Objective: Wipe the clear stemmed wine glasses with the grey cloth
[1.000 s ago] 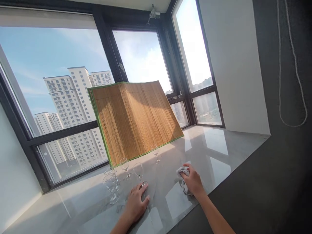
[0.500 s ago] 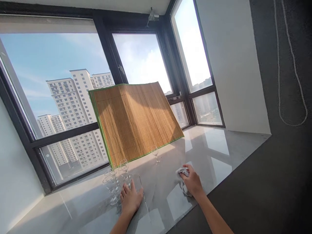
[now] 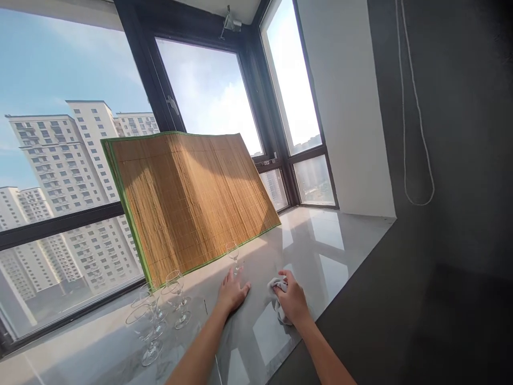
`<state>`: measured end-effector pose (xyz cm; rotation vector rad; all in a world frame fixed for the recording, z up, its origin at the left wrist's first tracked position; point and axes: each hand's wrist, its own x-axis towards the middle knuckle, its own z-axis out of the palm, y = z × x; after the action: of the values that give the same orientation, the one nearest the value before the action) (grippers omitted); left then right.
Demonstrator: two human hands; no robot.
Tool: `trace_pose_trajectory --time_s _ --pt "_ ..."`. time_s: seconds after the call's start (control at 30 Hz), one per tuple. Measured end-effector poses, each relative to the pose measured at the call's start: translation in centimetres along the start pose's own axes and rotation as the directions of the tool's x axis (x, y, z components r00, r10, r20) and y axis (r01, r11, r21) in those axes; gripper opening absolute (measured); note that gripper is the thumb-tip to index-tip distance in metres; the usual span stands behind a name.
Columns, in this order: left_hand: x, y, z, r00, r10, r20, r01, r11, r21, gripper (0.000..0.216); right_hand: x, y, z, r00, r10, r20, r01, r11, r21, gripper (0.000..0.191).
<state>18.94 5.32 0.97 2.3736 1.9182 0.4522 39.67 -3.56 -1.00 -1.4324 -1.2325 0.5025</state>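
Standing apart, 1 stemmed glass (image 3: 233,251) is seen at 12 o'clock of the left hand (image 3: 232,294), whose loosely spread fingers are laid near its foot; whether contact is made is not clear. A crumpled grey cloth (image 3: 279,313) is clasped in the curled right hand (image 3: 293,299). At 8 o'clock of the left hand, at least 3 other glasses (image 3: 154,321) are already clustered, their outlines overlapped; only 1 is left outside the group, it appears. All are borne by a glossy, marbled windowsill (image 3: 312,275), patched with sunlight. A green-edged bamboo mat (image 3: 192,203) is propped at 11 o'clock, before dark-framed windows (image 3: 208,85) through which tower blocks (image 3: 60,155) are glimpsed. At 1 o'clock of the right hand, a looped cord (image 3: 419,109) is hung by a dark wall (image 3: 468,160).
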Motion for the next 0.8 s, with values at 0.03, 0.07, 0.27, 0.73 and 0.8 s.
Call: trace_pose_trajectory --time_s 0.03,0.07,0.27,0.73,0.8 --pt "0.9 0.4 0.1 1.000 -0.013 0.012 0.013 1.000 0.000 0.069 0.0 0.0 -0.1 1.000 -0.003 0.001 0.003 1.000 0.000 0.037" --pt "1.6 0.6 0.1 0.999 -0.019 0.026 0.019 1.000 0.000 0.068 0.0 0.1 -0.1 1.000 -0.004 0.002 0.004 1.000 0.002 0.037" --pt "0.9 0.5 -0.4 0.998 -0.007 0.064 0.007 1.000 -0.010 0.065 0.3 0.4 -0.3 1.000 0.000 0.022 0.000 1.000 0.026 0.039" --pt "-16.2 -4.2 -4.2 0.997 0.073 -0.006 -0.073 0.989 -0.128 0.064 0.3 1.0 -0.3 0.999 -0.001 0.036 0.001 1.000 0.009 0.045" --pt "-16.9 -4.6 -4.2 1.000 0.011 -0.028 -0.014 0.995 -0.104 0.064 0.3 1.1 -0.3 1.000 -0.006 0.025 0.005 1.000 0.013 0.046"
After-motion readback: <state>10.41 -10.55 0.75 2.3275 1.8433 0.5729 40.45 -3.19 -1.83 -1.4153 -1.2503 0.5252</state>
